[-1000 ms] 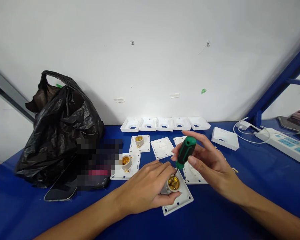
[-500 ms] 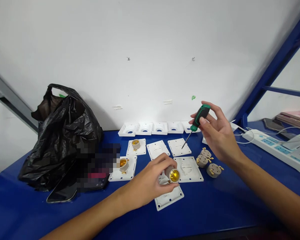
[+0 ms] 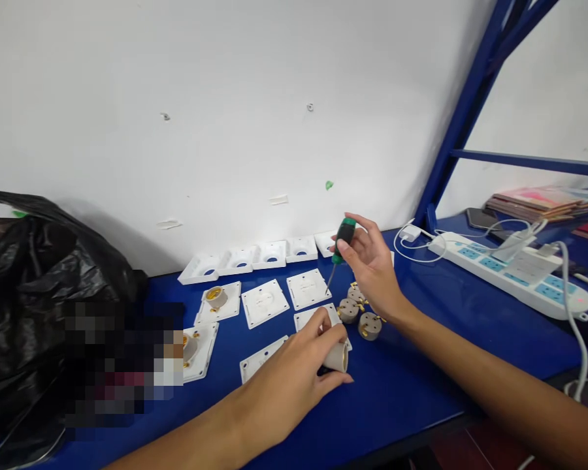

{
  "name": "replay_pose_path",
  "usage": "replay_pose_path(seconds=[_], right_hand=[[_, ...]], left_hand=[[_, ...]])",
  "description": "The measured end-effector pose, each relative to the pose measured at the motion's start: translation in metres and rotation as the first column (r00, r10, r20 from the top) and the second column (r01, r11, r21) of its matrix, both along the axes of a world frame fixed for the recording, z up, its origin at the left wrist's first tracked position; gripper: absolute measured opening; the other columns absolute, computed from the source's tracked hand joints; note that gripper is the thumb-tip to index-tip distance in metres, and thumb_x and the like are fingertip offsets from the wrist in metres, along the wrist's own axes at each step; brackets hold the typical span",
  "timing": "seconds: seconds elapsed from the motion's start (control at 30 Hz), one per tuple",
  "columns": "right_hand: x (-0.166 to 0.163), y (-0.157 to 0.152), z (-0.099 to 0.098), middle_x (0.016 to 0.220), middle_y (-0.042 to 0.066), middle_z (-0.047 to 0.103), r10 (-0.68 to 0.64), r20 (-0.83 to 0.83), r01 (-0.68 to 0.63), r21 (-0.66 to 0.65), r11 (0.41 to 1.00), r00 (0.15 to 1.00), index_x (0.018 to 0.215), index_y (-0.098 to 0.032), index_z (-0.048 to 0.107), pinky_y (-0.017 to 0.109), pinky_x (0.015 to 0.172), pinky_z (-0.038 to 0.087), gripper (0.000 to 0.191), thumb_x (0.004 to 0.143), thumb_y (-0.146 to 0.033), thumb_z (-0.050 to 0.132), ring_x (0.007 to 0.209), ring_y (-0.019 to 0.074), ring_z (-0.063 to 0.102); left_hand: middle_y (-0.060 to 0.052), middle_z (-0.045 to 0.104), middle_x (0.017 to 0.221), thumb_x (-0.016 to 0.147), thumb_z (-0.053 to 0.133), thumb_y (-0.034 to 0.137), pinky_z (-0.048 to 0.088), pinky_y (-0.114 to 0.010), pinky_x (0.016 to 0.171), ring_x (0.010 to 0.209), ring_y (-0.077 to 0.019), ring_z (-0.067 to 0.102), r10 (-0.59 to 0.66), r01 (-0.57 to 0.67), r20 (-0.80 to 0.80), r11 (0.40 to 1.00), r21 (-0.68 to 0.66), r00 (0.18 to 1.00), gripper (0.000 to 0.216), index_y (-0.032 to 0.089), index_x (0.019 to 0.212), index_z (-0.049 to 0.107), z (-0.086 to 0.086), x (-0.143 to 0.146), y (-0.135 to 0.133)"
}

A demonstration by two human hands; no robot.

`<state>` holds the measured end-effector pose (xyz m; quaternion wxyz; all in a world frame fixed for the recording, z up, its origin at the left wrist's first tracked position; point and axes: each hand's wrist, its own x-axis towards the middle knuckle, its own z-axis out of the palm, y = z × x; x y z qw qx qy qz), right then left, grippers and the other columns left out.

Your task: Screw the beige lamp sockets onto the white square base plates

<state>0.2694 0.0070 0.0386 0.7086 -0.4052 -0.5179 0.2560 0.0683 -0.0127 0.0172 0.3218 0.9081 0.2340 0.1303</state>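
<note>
My left hand is closed around a beige lamp socket, which lies on its side with its opening to the right. My fingers hide its back end. In my right hand is a screwdriver with a green and black handle, its shaft pointing down beside a square white plate. Just below that hand, several loose sockets with brass tabs stand on the table. Another white plate is partly covered by my left hand. On the left, a socket sits on its plate.
White box covers with round holes line the wall. A black plastic bag bulks at the left, beside a pixelated area. A white power strip with cables, and a stack of booklets, lie on the right of the blue table.
The view has swung to the right. My left hand has carried the socket rightward off the near plate and turned its opening to the right. The screwdriver stays in my right hand, now more upright.
</note>
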Motion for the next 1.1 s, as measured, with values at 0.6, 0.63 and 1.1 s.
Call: replay_pose_path(seconds=[0.6, 0.63, 1.1], right_hand=[[0.007, 0.012, -0.013, 0.105, 0.003, 0.062, -0.008, 0.060, 0.002, 0.103, 0.995, 0.998, 0.139, -0.036, 0.053, 0.041, 0.083, 0.057, 0.042, 0.100, -0.038, 0.068, 0.093, 0.0214, 0.069], [0.006, 0.012, -0.012, 0.105, 0.003, 0.062, -0.006, 0.059, 0.000, 0.103, 0.995, 0.998, 0.139, -0.036, 0.054, 0.041, 0.083, 0.057, 0.042, 0.100, -0.038, 0.068, 0.094, 0.0214, 0.069], [0.006, 0.013, -0.012, 0.104, 0.002, 0.062, -0.002, 0.047, -0.003, 0.110, 0.994, 0.999, 0.138, -0.036, 0.053, 0.041, 0.083, 0.056, 0.042, 0.099, -0.039, 0.069, 0.093, 0.0211, 0.068]], left_hand=[[-0.005, 0.070, 0.117, 0.089, 0.087, 0.020, 0.056, -0.047, 0.097, 0.109, -0.0297, 0.067, -0.050, 0.056, -0.028, 0.963, 0.263, 0.998, 0.041, 0.022, 0.121, 0.061, 0.001, 0.030, -0.011], [-0.004, 0.070, 0.114, 0.089, 0.087, 0.018, 0.055, -0.046, 0.097, 0.108, -0.0287, 0.067, -0.047, 0.048, -0.012, 0.967, 0.252, 0.999, 0.038, 0.022, 0.118, 0.061, 0.001, 0.029, -0.012], [-0.003, 0.073, 0.115, 0.091, 0.088, 0.029, 0.054, -0.045, 0.100, 0.107, -0.0271, 0.070, -0.097, 0.104, -0.037, 0.937, 0.333, 0.995, 0.040, 0.022, 0.120, 0.061, -0.015, 0.027, -0.004]])
